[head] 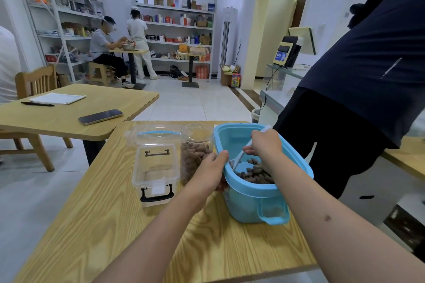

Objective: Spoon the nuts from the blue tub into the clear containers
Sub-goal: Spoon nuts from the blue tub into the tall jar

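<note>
The blue tub [255, 202] stands tilted toward me on the wooden table [115, 225], with brown nuts [255, 176] piled in its near end. My left hand [210, 171] grips the tub's left rim, thumb over the edge. My right hand [264, 146] holds a white plastic spoon [239, 161] inside the tub, its bowl down among the nuts. A round clear jar [195, 151] beside the tub is partly filled with nuts. Left of it sits a clear rectangular box [155, 170] with black latches, its lid open behind it and nothing visible inside.
A person in dark clothes [358, 89] stands close at the table's right side. A second table [69, 110] to the left carries a phone [100, 116], a pen and paper. Chairs, shelves and two more people are farther back.
</note>
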